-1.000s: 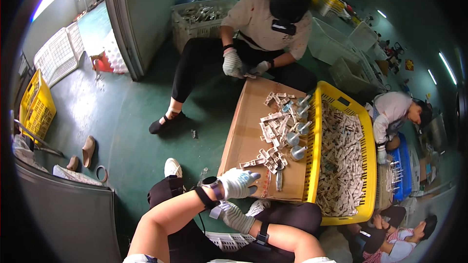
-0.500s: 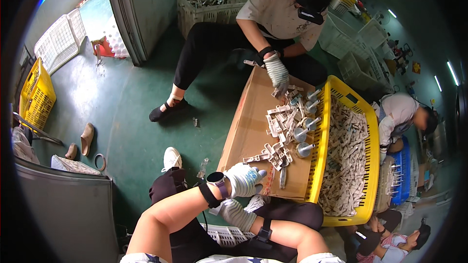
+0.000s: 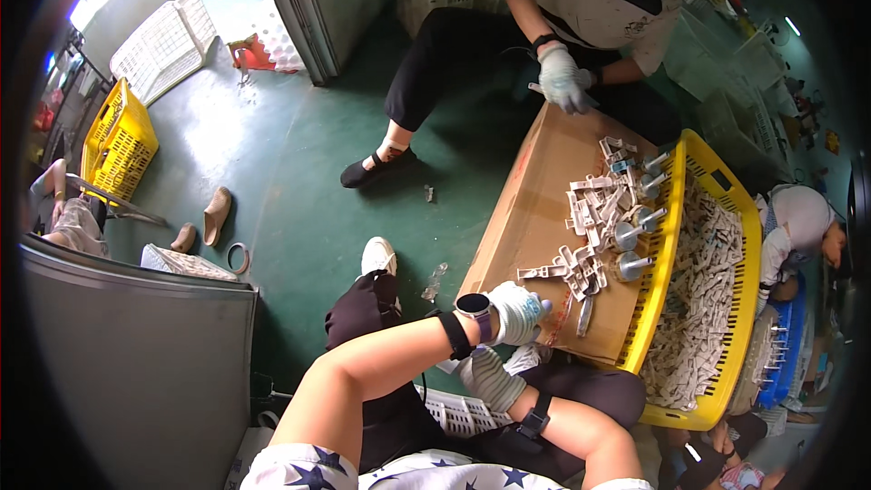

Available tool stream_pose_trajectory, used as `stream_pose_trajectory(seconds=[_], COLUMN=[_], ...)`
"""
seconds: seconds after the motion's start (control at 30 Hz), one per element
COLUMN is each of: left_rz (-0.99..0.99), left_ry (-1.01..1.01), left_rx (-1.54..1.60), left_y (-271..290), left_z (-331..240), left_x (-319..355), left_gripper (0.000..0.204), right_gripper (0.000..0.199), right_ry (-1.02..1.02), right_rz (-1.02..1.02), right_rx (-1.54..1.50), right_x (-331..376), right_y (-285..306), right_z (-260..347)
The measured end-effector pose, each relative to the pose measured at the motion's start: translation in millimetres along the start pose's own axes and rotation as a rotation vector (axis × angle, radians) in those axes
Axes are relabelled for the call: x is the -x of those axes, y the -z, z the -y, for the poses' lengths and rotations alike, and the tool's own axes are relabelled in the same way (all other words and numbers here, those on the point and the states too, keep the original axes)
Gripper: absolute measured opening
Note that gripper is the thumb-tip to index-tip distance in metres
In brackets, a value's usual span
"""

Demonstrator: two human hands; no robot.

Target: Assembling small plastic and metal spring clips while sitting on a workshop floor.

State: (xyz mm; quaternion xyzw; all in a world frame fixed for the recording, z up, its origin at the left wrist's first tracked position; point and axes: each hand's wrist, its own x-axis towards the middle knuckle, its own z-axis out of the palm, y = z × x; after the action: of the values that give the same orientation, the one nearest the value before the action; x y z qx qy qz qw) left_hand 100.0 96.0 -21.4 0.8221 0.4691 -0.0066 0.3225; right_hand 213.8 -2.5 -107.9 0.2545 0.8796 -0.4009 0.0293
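Note:
My left hand (image 3: 519, 313), in a white knit glove with a watch on the wrist, is beside the near edge of the cardboard box (image 3: 508, 218), its fingers curled. Just below it, over my lap, my right hand (image 3: 492, 379) in a striped glove is closed. Whatever either hand grips is hidden. On the box lies a heap of beige plastic clip-like parts (image 3: 603, 209), with a slim grey piece (image 3: 585, 316) at its near end. Several clear, round-based pieces with stems (image 3: 631, 265) stand along the heap's right side.
A yellow crate (image 3: 676, 259) filled with beige parts (image 3: 699, 308) adjoins the box's right side. Across from me a co-worker's gloved hands (image 3: 562, 77) hold a small part. A white basket (image 3: 454, 408) is under my legs. Shoes (image 3: 217, 216) and a grey panel (image 3: 136, 354) are left.
The view has swung left, so the scene sits farther right. The co-worker's gloved hand has left the heap and moved back toward their body. My hands remain close together.

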Motion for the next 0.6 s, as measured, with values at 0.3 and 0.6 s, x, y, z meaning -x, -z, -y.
stream_pose_trajectory(seconds=[0.3, 0.6], left_rz=[0.036, -0.226], left_ry=[-0.016, -0.148], left_rx=[0.038, 0.258], left_y=[4, 1], left_z=[-3, 14], left_x=[2, 16], left_gripper=[0.048, 0.04], right_gripper=[0.037, 0.034], right_ry=[-0.11, 0.123], right_rz=[0.11, -0.122], right_rx=[0.034, 0.125], right_x=[-1, -1], right_y=[-24, -44], right_z=[-19, -33])
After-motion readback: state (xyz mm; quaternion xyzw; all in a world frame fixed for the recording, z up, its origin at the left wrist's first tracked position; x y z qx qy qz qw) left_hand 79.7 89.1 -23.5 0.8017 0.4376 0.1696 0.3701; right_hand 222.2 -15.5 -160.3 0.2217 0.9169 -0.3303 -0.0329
